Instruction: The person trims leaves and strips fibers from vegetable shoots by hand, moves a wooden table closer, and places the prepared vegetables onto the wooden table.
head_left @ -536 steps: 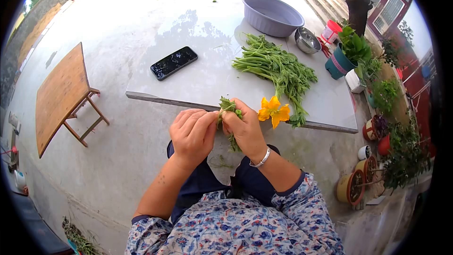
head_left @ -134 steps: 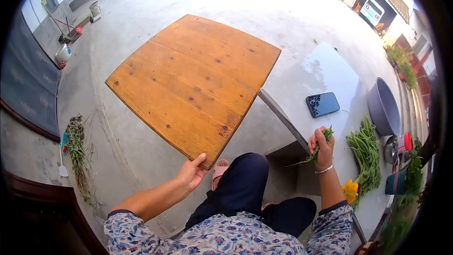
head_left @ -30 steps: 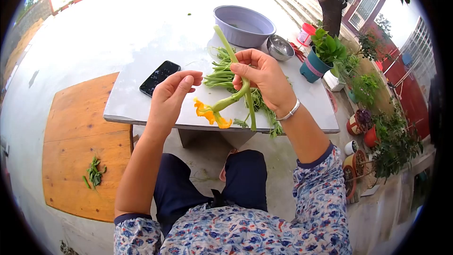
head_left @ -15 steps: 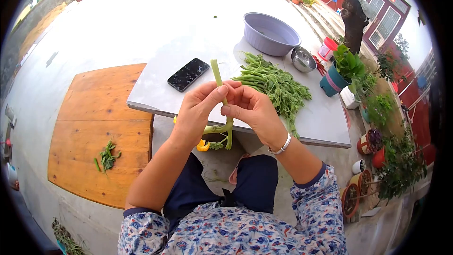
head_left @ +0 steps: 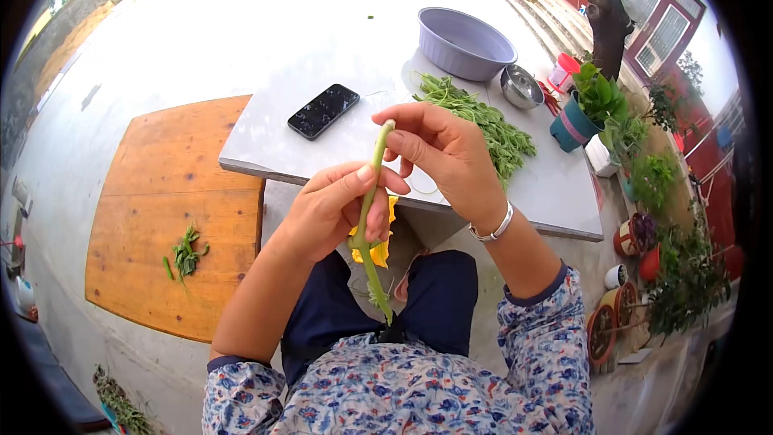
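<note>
your left hand (head_left: 326,208) has the green stem (head_left: 365,213) pinched between thumb and fingers; on your right hand (head_left: 455,163) the thumb and index sit right at its top end, can't tell if they're squeezing; it's probably light, stiffish and snappy if bent, so I'd hold mid-length, clear of the fragile-looking yellow flower (head_left: 381,254) below your left fingers; long axis runs from right fingertips past left ones, lower end toward you

The stem (head_left: 367,213) is light green; the flower (head_left: 382,252) is yellow; the tub (head_left: 465,61) at one o'clock is purple-grey; the board (head_left: 153,213) at nine is orange with dark spots; the white shirt (head_left: 419,391) at six has blue-and-red flowers.
</note>
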`<state>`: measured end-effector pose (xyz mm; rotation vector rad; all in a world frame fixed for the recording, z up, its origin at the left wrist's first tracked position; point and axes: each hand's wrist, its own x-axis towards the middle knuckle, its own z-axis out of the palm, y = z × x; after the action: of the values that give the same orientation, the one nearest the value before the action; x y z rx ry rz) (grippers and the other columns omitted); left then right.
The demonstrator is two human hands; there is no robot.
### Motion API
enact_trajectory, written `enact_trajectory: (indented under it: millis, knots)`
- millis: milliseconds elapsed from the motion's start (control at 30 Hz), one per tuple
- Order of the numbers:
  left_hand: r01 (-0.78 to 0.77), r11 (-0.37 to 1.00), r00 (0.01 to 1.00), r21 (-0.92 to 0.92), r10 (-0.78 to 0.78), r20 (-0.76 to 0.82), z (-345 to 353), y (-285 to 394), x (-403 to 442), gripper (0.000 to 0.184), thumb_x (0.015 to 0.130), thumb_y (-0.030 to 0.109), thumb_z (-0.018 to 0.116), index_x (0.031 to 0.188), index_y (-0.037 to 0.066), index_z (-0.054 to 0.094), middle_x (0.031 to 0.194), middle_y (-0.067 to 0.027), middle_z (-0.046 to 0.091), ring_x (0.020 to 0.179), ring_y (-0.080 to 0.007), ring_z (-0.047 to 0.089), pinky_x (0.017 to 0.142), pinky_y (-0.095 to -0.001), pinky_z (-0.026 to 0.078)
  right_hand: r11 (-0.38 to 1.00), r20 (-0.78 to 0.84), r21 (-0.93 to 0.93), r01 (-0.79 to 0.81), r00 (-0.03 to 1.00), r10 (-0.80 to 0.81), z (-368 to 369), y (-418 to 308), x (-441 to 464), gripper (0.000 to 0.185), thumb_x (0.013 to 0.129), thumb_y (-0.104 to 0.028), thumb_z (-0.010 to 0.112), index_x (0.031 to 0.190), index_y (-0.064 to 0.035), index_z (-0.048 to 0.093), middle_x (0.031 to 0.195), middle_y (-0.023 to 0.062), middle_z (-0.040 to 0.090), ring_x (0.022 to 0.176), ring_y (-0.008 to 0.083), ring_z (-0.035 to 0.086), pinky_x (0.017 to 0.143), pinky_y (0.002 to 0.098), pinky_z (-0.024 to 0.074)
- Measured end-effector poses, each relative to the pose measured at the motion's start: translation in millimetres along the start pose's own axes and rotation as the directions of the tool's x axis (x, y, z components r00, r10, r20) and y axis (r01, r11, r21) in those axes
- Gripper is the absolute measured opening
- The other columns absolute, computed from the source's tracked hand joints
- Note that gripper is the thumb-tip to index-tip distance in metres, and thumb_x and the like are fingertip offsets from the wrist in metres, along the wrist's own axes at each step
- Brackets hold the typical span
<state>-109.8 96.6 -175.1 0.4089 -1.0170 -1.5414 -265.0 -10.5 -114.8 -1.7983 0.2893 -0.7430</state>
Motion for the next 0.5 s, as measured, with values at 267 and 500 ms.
enact_trajectory:
  millis: [267, 500]
  knots:
    - [-0.063, 0.845, 0.894, 0.530, 0.283, -0.346, -2.2, -19.7, -16.7, 0.037, 0.096, 0.019, 0.056, 0.128, 0.001, 0.052, 0.105, -0.0124, 0.066, 0.099, -0.0191, 0.063, 0.089, -0.0331, 0.048, 0.998, -0.252, 0.045, -0.054, 0.966, 0.064, -16.5, -5.7, -10.7, 0.022, 0.089, -0.020, 0.068, 0.087, -0.0005, 0.059, 0.072, 0.0038, 0.063, 0.063, 0.0067, 0.060, 0.053, 0.0192, 0.0464]
    - [0.185, 0.916, 0.914, 0.355, -0.027, -0.406, -3.9, -26.6, -17.5, 0.027, 0.097, 0.013, 0.055, 0.117, -0.003, 0.058, 0.099, -0.0091, 0.064, 0.063, -0.0078, 0.054, 0.059, -0.0197, 0.045, 0.991, -0.252, -0.027, -0.134, 0.960, 0.123, -31.6, 11.0, -15.3, 0.020, 0.088, -0.020, 0.069, 0.092, -0.0022, 0.060, 0.079, 0.0033, 0.065, 0.065, 0.0066, 0.060, 0.052, 0.0192, 0.0453]
